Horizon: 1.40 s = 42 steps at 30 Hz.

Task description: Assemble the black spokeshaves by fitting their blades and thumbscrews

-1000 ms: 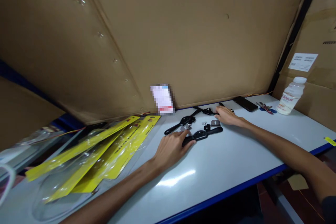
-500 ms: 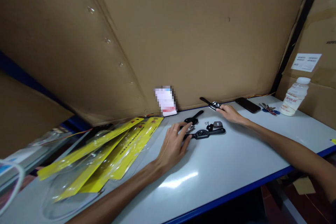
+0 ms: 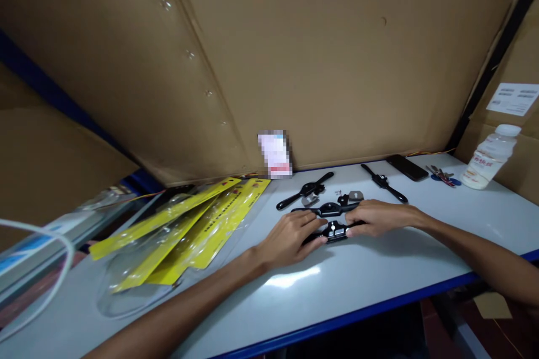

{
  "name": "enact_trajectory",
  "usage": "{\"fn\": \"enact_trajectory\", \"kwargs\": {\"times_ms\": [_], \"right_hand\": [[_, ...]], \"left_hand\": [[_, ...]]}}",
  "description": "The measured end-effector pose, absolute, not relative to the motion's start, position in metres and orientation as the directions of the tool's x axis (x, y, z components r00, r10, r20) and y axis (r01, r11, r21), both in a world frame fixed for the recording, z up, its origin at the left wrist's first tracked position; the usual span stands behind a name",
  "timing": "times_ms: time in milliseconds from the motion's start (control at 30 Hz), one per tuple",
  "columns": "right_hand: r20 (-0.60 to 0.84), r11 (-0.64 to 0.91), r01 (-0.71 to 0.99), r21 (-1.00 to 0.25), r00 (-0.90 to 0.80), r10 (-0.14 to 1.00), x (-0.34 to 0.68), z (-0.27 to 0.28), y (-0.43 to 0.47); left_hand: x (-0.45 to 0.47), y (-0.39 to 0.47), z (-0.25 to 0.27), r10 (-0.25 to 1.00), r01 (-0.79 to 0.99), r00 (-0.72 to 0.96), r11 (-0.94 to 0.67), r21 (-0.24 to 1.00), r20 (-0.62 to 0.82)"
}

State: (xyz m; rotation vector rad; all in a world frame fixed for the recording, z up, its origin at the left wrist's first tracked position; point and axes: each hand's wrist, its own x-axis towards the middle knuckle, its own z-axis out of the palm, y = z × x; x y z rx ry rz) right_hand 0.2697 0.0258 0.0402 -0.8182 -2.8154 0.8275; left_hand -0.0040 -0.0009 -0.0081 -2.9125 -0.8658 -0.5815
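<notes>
A black spokeshave with a shiny metal blade part (image 3: 336, 232) is held low over the front of the table, close in front of a second spokeshave body (image 3: 330, 210). My left hand (image 3: 288, 235) has its fingers closed round the left handle. On the right handle, my right hand (image 3: 377, 217) grips with thumb and fingers. Behind them lie a loose blade (image 3: 356, 195), a small black cap piece (image 3: 343, 200), tiny screws (image 3: 338, 193) and another grey blade (image 3: 310, 201). A further spokeshave body (image 3: 308, 189) rests at the back left, and one more spokeshave (image 3: 383, 180) at the back right.
Yellow-carded clear packages (image 3: 210, 230) fan out on the left. A lit phone (image 3: 275, 156) leans on the cardboard wall (image 3: 320, 67). Back right are a dark phone (image 3: 407, 168), keys (image 3: 443, 176) and a bottle (image 3: 490, 158). A white cable (image 3: 69, 258) loops at far left.
My right hand has brought the spokeshave from the back of the table forward and left. My left hand has moved from the parts onto its other handle. The back-right spokeshave is now uncovered.
</notes>
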Motion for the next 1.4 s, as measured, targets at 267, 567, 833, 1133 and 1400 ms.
{"fn": "enact_trajectory", "kwargs": {"times_ms": [267, 567, 833, 1133, 1400], "right_hand": [[0.173, 0.766, 0.571, -0.295, -0.757, 0.630, 0.263, 0.036, 0.011], [0.143, 0.700, 0.673, -0.238, -0.689, 0.711, 0.233, 0.006, -0.003], [0.188, 0.787, 0.593, -0.170, -0.765, 0.617, 0.237, -0.003, 0.006], [0.288, 0.786, 0.437, -0.437, -0.760, 0.582, 0.249, -0.002, 0.012], [0.437, 0.822, 0.481, -0.304, -0.697, 0.569, 0.245, -0.014, 0.015]], "left_hand": [[0.004, -0.005, -0.001, 0.610, 0.588, 0.774, -0.792, 0.166, 0.171], [0.007, -0.007, 0.000, 0.630, 0.603, 0.757, -0.776, 0.186, 0.173], [0.007, -0.005, 0.001, 0.625, 0.609, 0.765, -0.781, 0.140, 0.158], [0.005, -0.003, -0.004, 0.608, 0.594, 0.771, -0.794, 0.131, 0.188], [0.003, -0.002, -0.006, 0.597, 0.578, 0.775, -0.802, 0.148, 0.209]]}}
